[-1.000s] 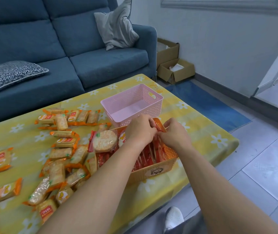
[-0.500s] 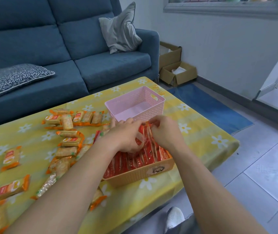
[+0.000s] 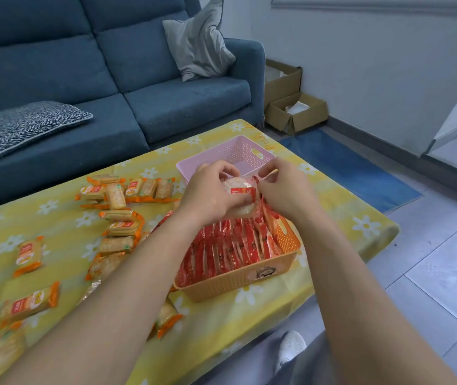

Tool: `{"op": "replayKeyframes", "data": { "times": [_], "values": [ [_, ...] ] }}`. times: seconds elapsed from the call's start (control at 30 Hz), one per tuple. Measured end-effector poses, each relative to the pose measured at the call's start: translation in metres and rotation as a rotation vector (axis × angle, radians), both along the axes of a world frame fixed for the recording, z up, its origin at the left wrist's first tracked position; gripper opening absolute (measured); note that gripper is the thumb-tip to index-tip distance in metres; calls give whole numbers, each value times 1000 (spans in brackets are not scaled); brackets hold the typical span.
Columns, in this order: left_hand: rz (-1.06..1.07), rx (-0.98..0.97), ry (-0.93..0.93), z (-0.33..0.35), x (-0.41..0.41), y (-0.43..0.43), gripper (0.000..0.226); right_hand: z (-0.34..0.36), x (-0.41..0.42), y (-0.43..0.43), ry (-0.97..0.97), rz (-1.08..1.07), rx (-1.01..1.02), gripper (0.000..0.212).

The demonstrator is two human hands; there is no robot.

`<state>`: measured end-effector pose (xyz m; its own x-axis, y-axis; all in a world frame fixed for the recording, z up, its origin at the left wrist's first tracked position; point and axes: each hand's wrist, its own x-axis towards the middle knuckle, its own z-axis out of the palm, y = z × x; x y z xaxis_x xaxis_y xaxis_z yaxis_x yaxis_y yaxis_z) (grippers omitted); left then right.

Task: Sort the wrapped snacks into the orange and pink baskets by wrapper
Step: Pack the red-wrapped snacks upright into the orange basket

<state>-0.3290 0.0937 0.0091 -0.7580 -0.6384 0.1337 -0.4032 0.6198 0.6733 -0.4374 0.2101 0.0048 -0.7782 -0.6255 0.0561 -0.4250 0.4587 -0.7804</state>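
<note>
The red-wrapped snack [image 3: 239, 190] is above the far end of the orange basket [image 3: 238, 282], my left grip [image 3: 210, 195] curled round it and my right grip [image 3: 285, 190] pinching its wrapper edge. Red packets [image 3: 221, 251] stand packed in rows inside that basket. The pink basket [image 3: 221, 155] sits just behind, and orange-wrapped snacks [image 3: 116, 195] are scattered on the table [image 3: 332, 207].

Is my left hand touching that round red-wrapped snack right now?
Touching. The head view shows the left hand gripping the snack above the orange basket.
</note>
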Motion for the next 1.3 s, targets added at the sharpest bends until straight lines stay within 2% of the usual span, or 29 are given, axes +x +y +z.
{"op": "replayKeyframes", "data": {
  "times": [0.1, 0.17, 0.23, 0.33, 0.43, 0.47, 0.57, 0.6, 0.7, 0.8, 0.9, 1.0, 1.13, 1.2, 1.3],
  "values": [
    [91, 231, 133, -5, -9, 11, 42, 4, 1, 1, 34, -7, 83, 19],
    [125, 352, 204, -9, -14, 21, 33, 9, 4, 5, 40, 2, 130, 32],
    [117, 531, 270, -9, -18, 31, 27, 14, 5, 12, -60, 34, 183, 48],
    [46, 787, 329, -8, -21, 45, 26, 17, 2, 24, -337, 60, 195, 63],
    [19, 863, 313, -12, -19, 53, 28, 15, -2, 35, -416, 46, 209, 46],
    [18, 802, 273, -17, -18, 52, 24, 12, -3, 37, -387, 26, 235, 42],
    [11, 251, 8, -37, -11, 48, 18, 1, -6, 40, -207, 12, 353, 35],
    [27, 121, -55, -42, -7, 48, 16, -3, -6, 40, -163, 16, 383, 32],
    [131, -89, -69, -42, 4, 48, 9, -12, -6, 39, -26, 24, 510, 29],
    [299, -261, -145, -32, 17, 29, 16, -21, -1, 35, 115, 4, 603, 34],
    [396, -132, -394, -26, 38, 4, 48, -28, 3, 30, 212, -24, 593, 40],
    [396, 64, -514, -31, 56, -12, 69, -30, 6, 27, 212, 14, 570, 37],
    [374, 14, -610, -29, 65, -13, 78, -27, 14, 25, 217, 71, 579, 22],
    [360, -30, -605, -27, 65, -10, 84, -28, 15, 25, 230, 54, 579, 20],
    [350, -25, -444, -22, 69, -11, 85, -33, 13, 22, 246, 11, 585, 22]
  ]
}}
